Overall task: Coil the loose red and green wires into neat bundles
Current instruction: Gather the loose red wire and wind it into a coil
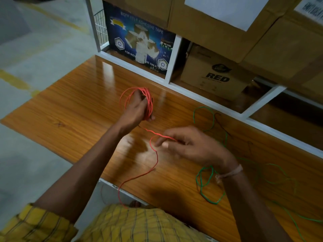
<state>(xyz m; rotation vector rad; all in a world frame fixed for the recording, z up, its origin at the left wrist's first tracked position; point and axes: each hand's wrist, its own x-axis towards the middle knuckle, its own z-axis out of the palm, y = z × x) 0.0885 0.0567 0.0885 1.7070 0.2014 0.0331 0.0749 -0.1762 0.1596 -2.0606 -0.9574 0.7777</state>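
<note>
- Your yellow checked shirt (pixel 139 224) fills the bottom edge, closest to the lens, with the loose tail of the red wire (pixel 138 177) dropping off the worktop (pixel 70 109) towards it.
- Left hand (pixel 135 109) is up over the middle of the worktop, fingers (pixel 150 117) curled tight round the red coil (pixel 148 98), several loops wound about the hand.
- From that coil the red strand runs down and right, above the wood, to your right hand (pixel 190 145).
- Right hand's fingers (pixel 161 141) pinch the strand, thumb and forefinger together on it; a pale thread band (pixel 230 173) sits on that wrist.
- Green wire (pixel 208 186) lies loose on the worktop at the right, in open loops beside and behind the right wrist, untouched.
- Behind, a blue tape box (pixel 139 42) and a brown carton marked RED (pixel 216 77) sit in the shelf.
</note>
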